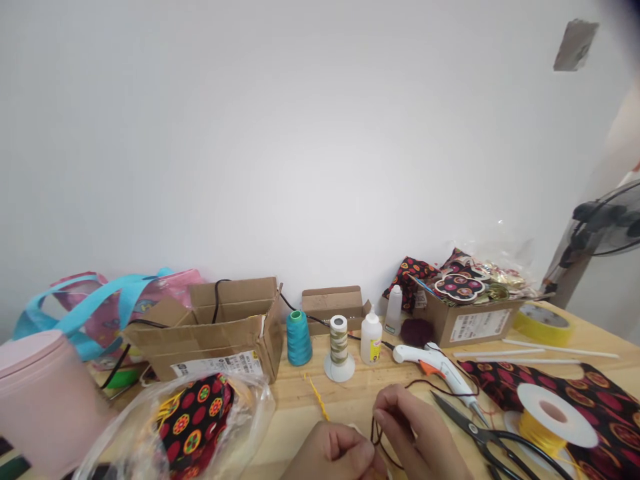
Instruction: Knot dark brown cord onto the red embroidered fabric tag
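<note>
At the bottom edge of the view, my left hand (333, 453) is closed in a loose fist, its fingertips pinched together beside the right hand. My right hand (415, 433) is also closed, fingers curled and pinching a thin dark cord (376, 437) that loops between both hands and trails right across the wooden table (300, 393). A short yellow strand (317, 393) lies on the table just above my left hand. Whether the left fingers grip the same cord is hard to make out.
Black scissors (493, 437), a white glue gun (443, 367), a yellow cord spool (553, 417) on patterned fabric (605, 400), teal thread cone (299, 338), striped spool (339, 347), glue bottle (371, 339), cardboard boxes (220, 333), a plastic bag of fabric (195, 417), pink container (40, 393), yellow tape (544, 323), fan (607, 220).
</note>
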Demonstrator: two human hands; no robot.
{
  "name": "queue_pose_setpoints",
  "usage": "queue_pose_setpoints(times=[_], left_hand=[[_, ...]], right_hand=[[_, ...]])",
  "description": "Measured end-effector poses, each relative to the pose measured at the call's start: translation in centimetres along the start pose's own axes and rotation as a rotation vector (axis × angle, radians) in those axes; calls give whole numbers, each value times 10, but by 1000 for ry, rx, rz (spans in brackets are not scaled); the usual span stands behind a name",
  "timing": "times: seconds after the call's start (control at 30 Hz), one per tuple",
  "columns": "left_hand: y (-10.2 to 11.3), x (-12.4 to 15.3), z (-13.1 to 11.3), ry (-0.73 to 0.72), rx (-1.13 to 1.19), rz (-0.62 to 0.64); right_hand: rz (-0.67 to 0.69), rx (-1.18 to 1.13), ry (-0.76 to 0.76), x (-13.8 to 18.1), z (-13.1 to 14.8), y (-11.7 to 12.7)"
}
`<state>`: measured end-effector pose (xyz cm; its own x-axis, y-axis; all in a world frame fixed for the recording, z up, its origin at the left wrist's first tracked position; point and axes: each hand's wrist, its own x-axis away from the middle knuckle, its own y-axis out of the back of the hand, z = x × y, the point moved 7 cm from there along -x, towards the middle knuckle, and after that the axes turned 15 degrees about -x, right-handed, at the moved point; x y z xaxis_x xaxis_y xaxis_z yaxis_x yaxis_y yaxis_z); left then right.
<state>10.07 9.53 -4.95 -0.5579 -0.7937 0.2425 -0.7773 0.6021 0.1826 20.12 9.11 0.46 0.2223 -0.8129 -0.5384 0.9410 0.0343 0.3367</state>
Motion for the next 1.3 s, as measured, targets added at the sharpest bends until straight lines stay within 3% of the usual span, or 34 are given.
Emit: queue_pose_setpoints(times=[0.07,0.17,0.33,0.53,0.83,1.03,1.3], left_hand=[[2,-2,1,-7,54,-32],[10,-4,3,-2,89,-178],[12,-4,1,-3,-3,-325],[4,-6,4,-22,120,-240],[3,-5,-6,-110,89,-196],[6,-6,-1,-110,245,-251],[5,-4,-6,-81,114,-234]], right_hand=[[-54,78,140,-2,12,7],[-105,172,304,-2,28,10],[-152,247,431,3,38,7],[-127,256,427,4,33,5],[-151,245,438,5,34,10],[-165,293,496,8,41,12],[-153,295,477,6,37,6]])
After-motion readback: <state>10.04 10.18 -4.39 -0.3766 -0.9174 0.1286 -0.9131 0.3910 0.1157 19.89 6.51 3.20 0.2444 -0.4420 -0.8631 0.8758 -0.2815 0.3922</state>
